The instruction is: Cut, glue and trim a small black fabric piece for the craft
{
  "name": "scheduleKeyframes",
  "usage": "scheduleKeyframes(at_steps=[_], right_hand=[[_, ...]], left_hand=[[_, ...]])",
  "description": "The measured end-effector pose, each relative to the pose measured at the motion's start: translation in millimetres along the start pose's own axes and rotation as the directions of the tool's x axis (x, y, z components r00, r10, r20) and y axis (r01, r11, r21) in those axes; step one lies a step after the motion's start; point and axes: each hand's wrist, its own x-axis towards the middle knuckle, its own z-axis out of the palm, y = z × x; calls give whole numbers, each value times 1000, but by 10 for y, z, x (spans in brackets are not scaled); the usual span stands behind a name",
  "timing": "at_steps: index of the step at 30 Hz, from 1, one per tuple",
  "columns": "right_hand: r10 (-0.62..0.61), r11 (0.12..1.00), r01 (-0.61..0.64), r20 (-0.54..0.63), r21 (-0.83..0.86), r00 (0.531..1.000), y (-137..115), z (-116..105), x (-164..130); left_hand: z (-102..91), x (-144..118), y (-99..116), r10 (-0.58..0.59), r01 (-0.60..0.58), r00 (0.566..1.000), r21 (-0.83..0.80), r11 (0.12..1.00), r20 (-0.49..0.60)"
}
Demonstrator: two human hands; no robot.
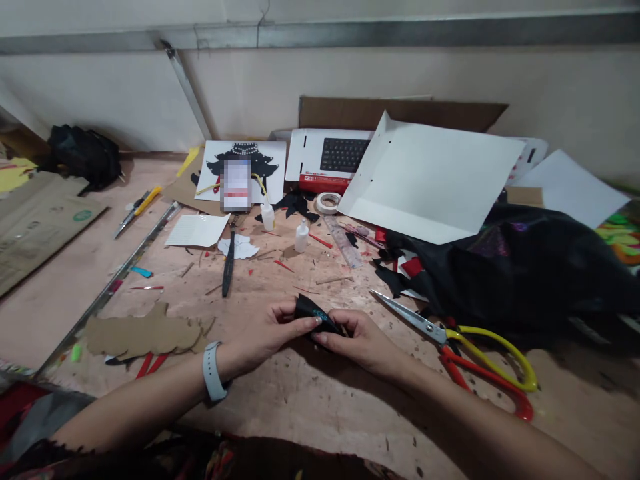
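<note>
A small curved black piece, perhaps fabric or leather, with faint teal marks is held between both hands just above the table. My left hand pinches its left side, thumb lying across the front. On the right edge, my right hand is closed with thumb and fingers together. The fingers partly hide the piece. Close to my right hand lie large scissors with one yellow and one red handle. Beyond the hands stand two small white bottles, one nearer and another farther back.
Black sheet material is heaped at right under a large white card. Toward the back are a tape roll, a clear ruler and a keyboard box. Cut cardboard and a yellow-handled cutter lie left.
</note>
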Motion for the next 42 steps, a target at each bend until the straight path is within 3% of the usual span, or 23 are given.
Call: scheduleKeyframes(at_steps=[4,7,11,14,17,19,22,26,29,37,42], right_hand=[[-70,954,45,-72,-297,995,-131,-64,-29],[-120,807,49,-82,-589,989,-274,-166,-55],[-214,587,77,-63,-806,975,-309,-279,-60],[-418,385,134,-43,-913,908,-258,-353,-42],[-619,236,154,-26,-960,785,-279,-441,46],[-673,250,175,-41,-952,739,-346,-490,190],[-690,368,233,-97,-900,717,-452,-526,554],[-645,474,221,-165,-852,746,-501,-489,1078],[-588,543,192,-207,-818,782,-496,-419,1287],[-544,594,200,-207,-779,813,-517,-330,1302],[-486,713,237,-221,-660,846,-524,-394,1052]], left_hand=[[-18,27,28,-16,13,996,-33,999,-86],[-54,52,106,-27,15,990,-87,996,-137],[-83,52,199,-8,-17,981,-126,992,-195],[-86,42,224,-1,-31,985,-181,983,-172],[-96,45,232,-51,10,985,-240,971,-166],[-111,52,240,-74,30,984,-259,965,-164],[-137,68,255,-35,-18,981,-269,963,-191],[-165,96,258,37,-93,978,-270,958,-203],[-186,110,240,55,-99,983,-250,963,-177],[-199,103,253,6,-42,988,-226,973,-155],[-191,121,264,-41,5,991,-268,963,-126]])
